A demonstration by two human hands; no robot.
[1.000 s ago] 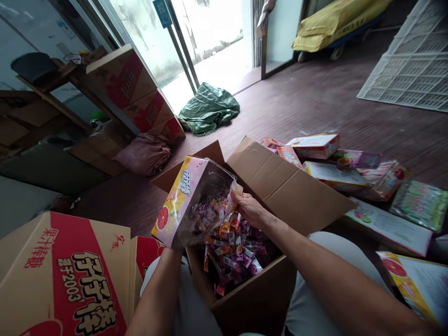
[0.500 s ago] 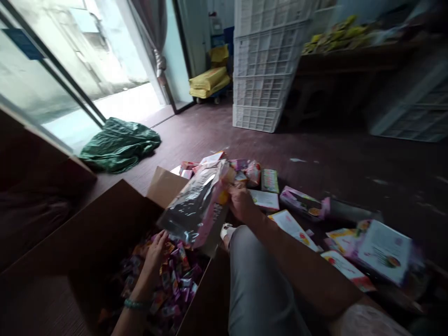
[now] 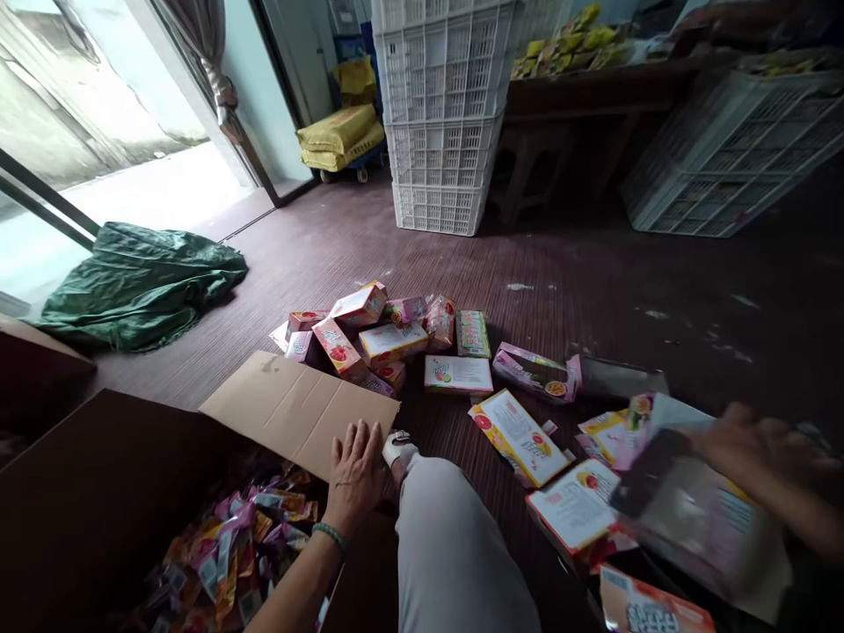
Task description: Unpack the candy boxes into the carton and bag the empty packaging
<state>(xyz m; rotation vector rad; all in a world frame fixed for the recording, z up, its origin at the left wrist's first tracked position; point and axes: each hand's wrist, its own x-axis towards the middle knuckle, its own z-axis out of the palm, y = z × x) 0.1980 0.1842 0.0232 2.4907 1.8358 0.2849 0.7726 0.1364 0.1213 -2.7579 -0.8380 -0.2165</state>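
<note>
My left hand (image 3: 354, 470), with a green bead bracelet (image 3: 330, 534) on the wrist, lies with fingers stretched over the flap (image 3: 296, 404) of a large cardboard box (image 3: 98, 457). Many small wrapped packets (image 3: 237, 549) in purple, orange and pink fill the box's lower part. At the far right, my right hand (image 3: 758, 448) is smeared by motion. It is at a pink package with a clear window (image 3: 692, 510), above other printed boxes; whether its fingers still grip the package is not clear.
Printed fruit boxes (image 3: 458, 374) lie scattered over the floor ahead and to the right. Beyond stand stacked white crates (image 3: 441, 123), more crates (image 3: 718, 193), and yellow sacks (image 3: 339, 132) on a trolley. Green cloth (image 3: 138, 286) lies by the doorway. A person's arm (image 3: 731, 18) shows top right.
My right hand has carried the clear-windowed package from above the cardboard box to the boxes at far right. My left hand has moved from over the packets onto the flap. The view has turned right.
</note>
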